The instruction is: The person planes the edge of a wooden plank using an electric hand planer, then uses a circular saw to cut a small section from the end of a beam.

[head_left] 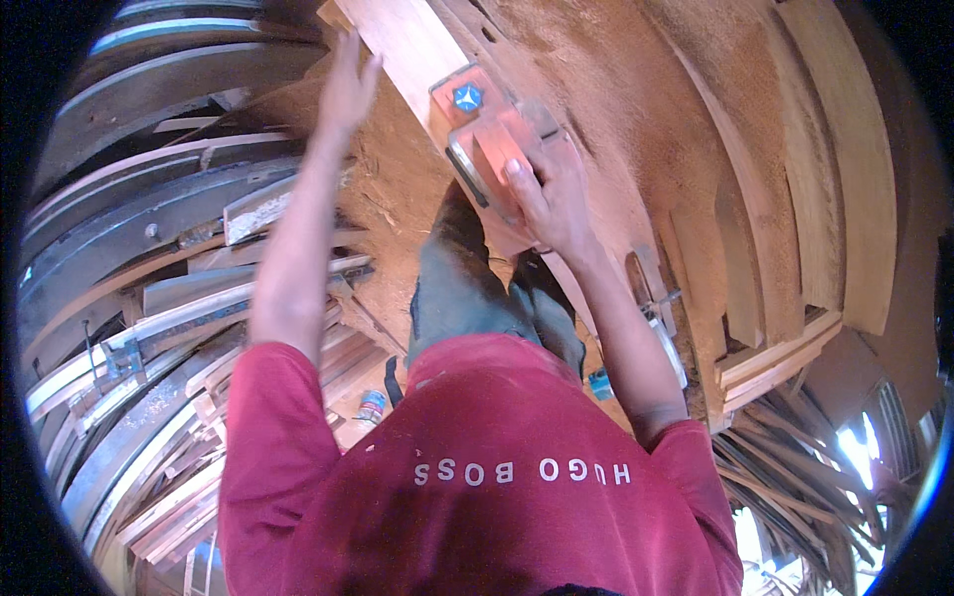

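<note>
A pale board (409,42) runs from the upper edge to beneath an orange power planer (475,137). The right hand (558,207) grips the planer's handle (497,145); beside the board, the left hand (348,91) stretches forward, fingers (349,52) extended and slightly apart. A blue knob (467,96) tops the planer's front.

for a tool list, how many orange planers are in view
1: the orange planer, on the pale board, under the right hand; others could be hidden.
</note>
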A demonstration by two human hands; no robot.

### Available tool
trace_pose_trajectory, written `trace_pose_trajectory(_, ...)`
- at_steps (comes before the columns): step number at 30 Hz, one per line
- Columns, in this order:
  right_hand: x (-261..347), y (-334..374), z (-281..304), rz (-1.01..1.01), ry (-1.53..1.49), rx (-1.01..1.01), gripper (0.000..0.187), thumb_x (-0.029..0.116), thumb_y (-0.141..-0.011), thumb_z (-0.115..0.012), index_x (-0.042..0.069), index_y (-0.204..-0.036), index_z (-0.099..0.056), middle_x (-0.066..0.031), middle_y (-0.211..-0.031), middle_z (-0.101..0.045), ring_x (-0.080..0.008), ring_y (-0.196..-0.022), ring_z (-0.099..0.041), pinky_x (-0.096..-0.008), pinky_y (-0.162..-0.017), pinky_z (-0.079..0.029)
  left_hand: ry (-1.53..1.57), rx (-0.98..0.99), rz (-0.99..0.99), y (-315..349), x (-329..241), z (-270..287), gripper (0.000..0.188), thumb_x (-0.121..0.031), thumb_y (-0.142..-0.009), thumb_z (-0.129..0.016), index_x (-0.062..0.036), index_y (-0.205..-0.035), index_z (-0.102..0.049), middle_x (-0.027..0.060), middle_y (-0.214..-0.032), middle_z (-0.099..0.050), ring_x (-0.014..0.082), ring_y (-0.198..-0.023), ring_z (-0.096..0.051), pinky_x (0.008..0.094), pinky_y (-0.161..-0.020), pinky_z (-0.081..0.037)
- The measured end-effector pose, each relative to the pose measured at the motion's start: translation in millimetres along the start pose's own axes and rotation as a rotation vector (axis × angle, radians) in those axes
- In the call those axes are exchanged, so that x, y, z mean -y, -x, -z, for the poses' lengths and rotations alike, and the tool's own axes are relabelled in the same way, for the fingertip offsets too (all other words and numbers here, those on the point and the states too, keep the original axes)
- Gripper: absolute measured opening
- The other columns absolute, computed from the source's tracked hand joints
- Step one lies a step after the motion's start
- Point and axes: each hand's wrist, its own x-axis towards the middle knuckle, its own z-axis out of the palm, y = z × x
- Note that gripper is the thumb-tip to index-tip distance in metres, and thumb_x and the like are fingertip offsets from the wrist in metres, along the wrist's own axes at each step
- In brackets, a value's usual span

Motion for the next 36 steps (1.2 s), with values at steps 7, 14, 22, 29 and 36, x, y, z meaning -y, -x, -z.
trace_pose_trajectory(7, 10.3, -87.4, -41.3, -0.116, -0.156, -0.034, 0.049, 0.046, -0.096, -0.054, -0.001, -0.094, -0.069, -0.0190, -0.065, -0.056, -0.0230, -0.061, -0.057, -0.0397, -0.058, -0.042, 0.802, 0.318, 0.399, 210.6, -137.0, -63.8, 0.088, -0.017, -0.091, -0.072, -0.0015, -0.157, -0.016, 0.0216, -0.143, -0.047, 0.0275, -0.129, -0.051, 0.0372, -0.108, -0.043)
trace_pose_trajectory(14, 18.1, -187.9, -64.9, -0.112, -0.042, -0.002, 0.049, 0.052, -0.096, -0.051, 0.011, -0.113, -0.071, -0.0242, -0.074, -0.066, -0.0294, -0.071, -0.068, -0.0413, -0.068, -0.051, 0.800, 0.553, 0.562, 192.2, -166.2, -41.8, 0.086, -0.032, -0.086, -0.078, 0.0027, -0.148, -0.030, 0.0226, -0.136, -0.052, 0.0282, -0.116, -0.059, 0.0387, -0.099, -0.049)
trace_pose_trajectory(22, 65.8, -314.7, -90.9, -0.131, 0.102, 0.047, 0.050, 0.054, -0.097, -0.046, 0.019, -0.126, -0.067, -0.0230, -0.090, -0.070, -0.0384, -0.091, -0.069, -0.0456, -0.080, -0.052, 1.003, 0.618, 0.545, 205.9, -139.5, -67.7, 0.094, -0.025, -0.088, -0.075, -0.0015, -0.155, -0.013, 0.0171, -0.137, -0.053, 0.0225, -0.124, -0.055, 0.0359, -0.102, -0.047)
trace_pose_trajectory(29, 101.6, -383.7, -86.8, 0.005, 0.041, 0.195, 0.062, 0.060, -0.097, -0.038, 0.009, -0.112, -0.070, -0.0220, -0.108, -0.068, -0.0406, -0.104, -0.066, -0.0509, -0.086, -0.052, 1.033, 0.732, 0.659, 198.8, -138.0, -60.2, 0.084, -0.018, -0.088, -0.073, 0.0016, -0.150, -0.020, 0.0175, -0.131, -0.058, 0.0234, -0.119, -0.060, 0.0366, -0.100, -0.050)
trace_pose_trajectory(36, 73.5, -422.7, -123.0, -0.018, 0.184, -0.015, 0.064, 0.064, -0.096, -0.037, 0.013, -0.118, -0.068, -0.0221, -0.116, -0.068, -0.0416, -0.108, -0.065, -0.0518, -0.091, -0.051, 1.017, 0.665, 0.689, 201.7, -143.7, -63.4, 0.081, -0.015, -0.087, -0.075, 0.0036, -0.148, -0.027, 0.0165, -0.130, -0.059, 0.0224, -0.116, -0.060, 0.0361, -0.100, -0.049)
